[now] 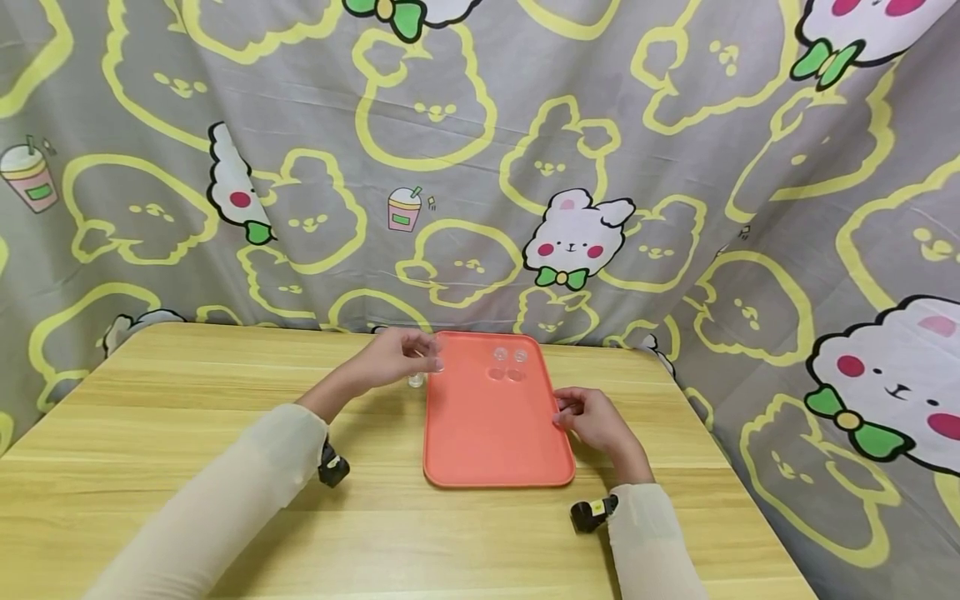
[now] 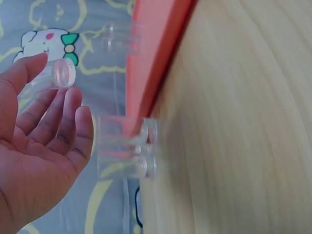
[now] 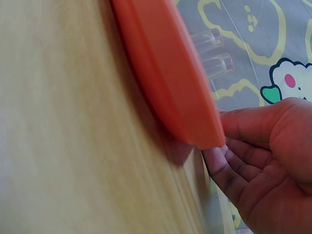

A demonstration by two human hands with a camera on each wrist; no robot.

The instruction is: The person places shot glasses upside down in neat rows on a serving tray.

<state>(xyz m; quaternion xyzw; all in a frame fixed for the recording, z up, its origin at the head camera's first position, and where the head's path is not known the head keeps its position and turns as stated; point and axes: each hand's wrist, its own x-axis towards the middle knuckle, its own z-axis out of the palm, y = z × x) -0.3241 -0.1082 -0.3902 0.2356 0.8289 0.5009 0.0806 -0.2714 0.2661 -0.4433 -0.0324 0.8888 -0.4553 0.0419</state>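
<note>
An orange tray lies on the wooden table, with two small clear glasses standing at its far end. My left hand hovers by the tray's far left corner and pinches a third clear glass between thumb and fingertips. Two more clear glasses stand on the table against the tray's left rim, just below that hand. My right hand holds the tray's right rim, thumb on top and fingers curled under it. The two glasses on the tray show beyond that rim.
The wooden table stretches wide to the left and in front of the tray. A grey cartoon-print cloth hangs behind and along the table's right side. The table's right edge runs close to my right hand.
</note>
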